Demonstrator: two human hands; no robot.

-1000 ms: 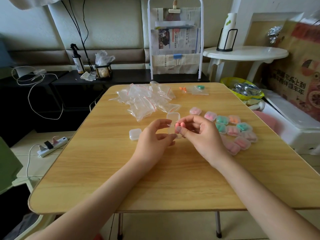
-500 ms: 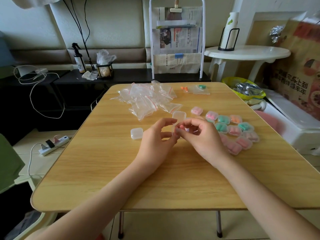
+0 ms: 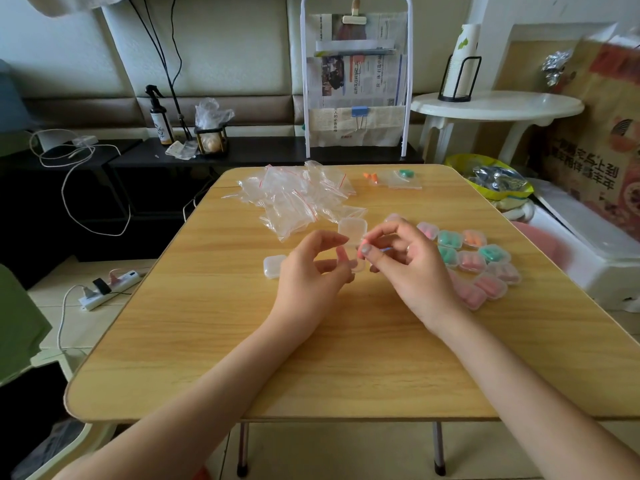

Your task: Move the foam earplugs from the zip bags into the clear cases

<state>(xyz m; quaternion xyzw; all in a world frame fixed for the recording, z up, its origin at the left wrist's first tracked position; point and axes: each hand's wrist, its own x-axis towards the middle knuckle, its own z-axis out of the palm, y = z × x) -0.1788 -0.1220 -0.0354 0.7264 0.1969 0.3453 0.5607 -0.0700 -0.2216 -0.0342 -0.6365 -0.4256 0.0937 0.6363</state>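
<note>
An open clear case stands mid-table with its lid up, and one pink earplug lies in its base. My left hand steadies the base with its fingertips. My right hand pinches a second pink earplug just right of the case. A closed empty case sits to the left. Several filled cases with pink, green and orange plugs lie at the right. Two zip bags at the far edge hold orange plugs and green plugs.
A heap of empty zip bags covers the far middle of the wooden table. Behind stand a white newspaper rack, a round white side table and a low black bench. A power strip lies on the floor at left.
One pink earplug now lies in the open case's base. My right hand has lifted slightly and holds the other plug beside the case. My left hand's fingers have spread a little.
</note>
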